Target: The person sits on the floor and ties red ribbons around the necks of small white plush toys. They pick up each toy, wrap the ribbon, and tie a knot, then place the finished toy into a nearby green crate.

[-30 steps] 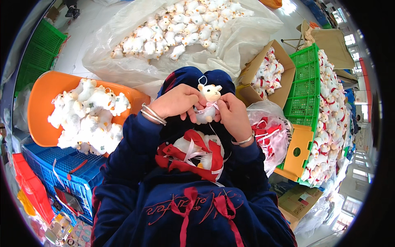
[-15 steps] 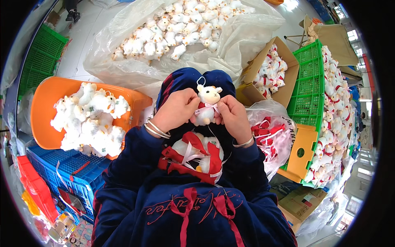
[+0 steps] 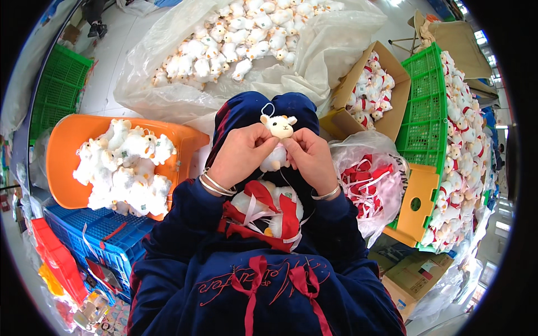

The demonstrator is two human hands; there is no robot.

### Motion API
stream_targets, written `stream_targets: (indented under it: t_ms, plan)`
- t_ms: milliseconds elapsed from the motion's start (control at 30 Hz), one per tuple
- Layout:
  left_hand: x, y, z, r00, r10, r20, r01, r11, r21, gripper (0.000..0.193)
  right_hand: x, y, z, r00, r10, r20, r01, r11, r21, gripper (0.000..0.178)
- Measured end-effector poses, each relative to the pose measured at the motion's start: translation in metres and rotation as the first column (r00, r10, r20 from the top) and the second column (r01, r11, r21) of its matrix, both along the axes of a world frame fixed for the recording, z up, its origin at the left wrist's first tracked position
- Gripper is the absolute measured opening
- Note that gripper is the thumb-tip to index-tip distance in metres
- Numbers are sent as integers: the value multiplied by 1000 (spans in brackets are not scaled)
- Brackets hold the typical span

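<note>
A small white plush sheep (image 3: 278, 126) with a white hanging loop is held upright over my knees, facing me. My left hand (image 3: 240, 152) is closed at one side of its neck, thumb and forefinger pinched together. On the other side my right hand (image 3: 311, 159) pinches at the neck as well. Between the fingertips only a trace of pink ribbon shows; the rest is hidden. On my lap below, red cloth pieces with pale ribbons (image 3: 288, 217) lie over more white plush (image 3: 242, 201).
At left, an orange chair-like seat (image 3: 61, 162) holds white plush toys, above a blue crate (image 3: 126, 235). Ahead lies a plastic sheet (image 3: 140, 84) heaped with toys. To the right are a cardboard box (image 3: 400, 84), a bag of red pieces (image 3: 370, 185) and a green crate (image 3: 420, 120).
Both hands have moved closer together at the sheep's neck, covering the pink bow and red cloth that showed before. The view has shifted slightly.
</note>
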State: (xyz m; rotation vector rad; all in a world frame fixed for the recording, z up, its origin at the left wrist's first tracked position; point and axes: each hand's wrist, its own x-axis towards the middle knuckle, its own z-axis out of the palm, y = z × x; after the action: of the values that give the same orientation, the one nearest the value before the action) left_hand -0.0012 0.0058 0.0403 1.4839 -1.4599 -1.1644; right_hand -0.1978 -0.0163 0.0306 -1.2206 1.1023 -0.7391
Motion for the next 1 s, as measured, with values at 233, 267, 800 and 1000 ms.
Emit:
stream_targets:
  t_ms: [233, 267, 800, 1000]
  plan:
    - [1, 7, -7, 991, 25, -128, -11, 994, 108, 19, -2, 4, -4, 1000, -21, 21, 21, 1000, 8, 17]
    - [3, 7, -5, 985, 30, -172, 5, 980, 199, 19, -2, 5, -3, 999, -26, 19, 25, 1000, 11, 18]
    - [-2, 10, 13, 989, 29, -145, -5, 987, 160, 17, 8, 12, -5, 999, -41, 1, 41, 996, -77, 16]
    - [-1, 13, 11, 969, 73, -237, 0, 955, 296, 16, 12, 18, -6, 997, -69, 26, 70, 996, -56, 17]
